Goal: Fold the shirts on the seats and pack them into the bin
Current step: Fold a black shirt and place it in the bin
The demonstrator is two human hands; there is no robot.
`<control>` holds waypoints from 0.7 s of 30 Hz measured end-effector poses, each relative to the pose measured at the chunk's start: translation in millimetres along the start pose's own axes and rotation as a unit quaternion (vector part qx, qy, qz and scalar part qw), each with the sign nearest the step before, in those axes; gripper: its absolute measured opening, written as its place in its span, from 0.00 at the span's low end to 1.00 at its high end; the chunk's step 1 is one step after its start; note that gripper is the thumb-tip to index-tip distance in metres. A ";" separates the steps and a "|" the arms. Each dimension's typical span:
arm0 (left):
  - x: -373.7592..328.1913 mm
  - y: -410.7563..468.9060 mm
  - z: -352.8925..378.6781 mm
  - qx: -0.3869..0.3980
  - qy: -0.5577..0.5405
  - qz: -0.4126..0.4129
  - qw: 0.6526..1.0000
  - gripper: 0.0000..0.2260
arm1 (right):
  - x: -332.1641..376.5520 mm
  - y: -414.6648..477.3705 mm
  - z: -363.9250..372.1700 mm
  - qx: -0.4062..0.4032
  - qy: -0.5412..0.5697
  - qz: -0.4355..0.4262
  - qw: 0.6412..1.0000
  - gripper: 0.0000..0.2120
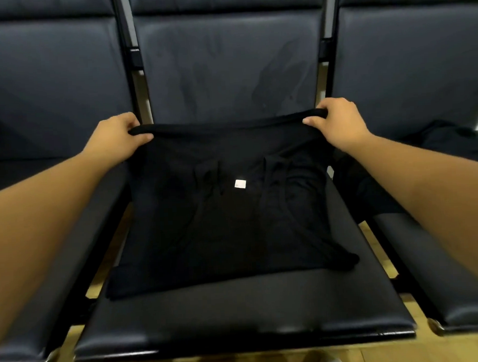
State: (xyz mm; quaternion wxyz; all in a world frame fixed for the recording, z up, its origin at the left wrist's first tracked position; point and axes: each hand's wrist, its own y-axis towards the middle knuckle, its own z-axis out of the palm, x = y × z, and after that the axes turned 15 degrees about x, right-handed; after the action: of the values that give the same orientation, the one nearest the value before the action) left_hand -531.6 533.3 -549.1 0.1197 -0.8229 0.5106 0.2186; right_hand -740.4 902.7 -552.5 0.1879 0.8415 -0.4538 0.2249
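The left hand (116, 137) pinches the far left corner of the black T-shirt (222, 209) lying on the middle seat (239, 316), its white label (240, 183) facing up, while the right hand (337, 121) pinches the far right corner. Another dark garment (452, 147) sits heaped on the right seat; no bin is in view. If either pinch slips or one hand pulls ahead, the fold will likely land crooked or bunch.

Yellowish wooden floor (352, 357) below.
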 end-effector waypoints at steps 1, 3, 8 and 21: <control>-0.8 -12.1 -3.5 0.004 -0.005 0.013 1.000 0.12 | 2.4 -13.1 -3.3 -0.005 0.009 -0.010 1.000 0.12; -0.3 -38.8 -7.6 0.028 0.004 0.039 0.999 0.11 | 4.2 -44.1 -4.3 -0.007 0.023 -0.025 0.999 0.12; 9.1 -110.1 -6.6 0.097 0.073 0.121 0.985 0.14 | -14.2 -130.4 15.7 0.040 -0.008 -0.058 0.997 0.09; 62.7 -196.4 37.8 0.186 0.156 0.073 0.967 0.11 | -34.4 -203.1 52.6 0.180 -0.204 0.027 0.962 0.10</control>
State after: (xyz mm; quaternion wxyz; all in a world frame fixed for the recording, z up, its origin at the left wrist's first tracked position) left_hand -341.2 588.1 -617.5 0.1735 -0.7706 0.6132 -0.0029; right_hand -573.9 1003.8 -637.7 -0.0691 0.8768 -0.4575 0.1313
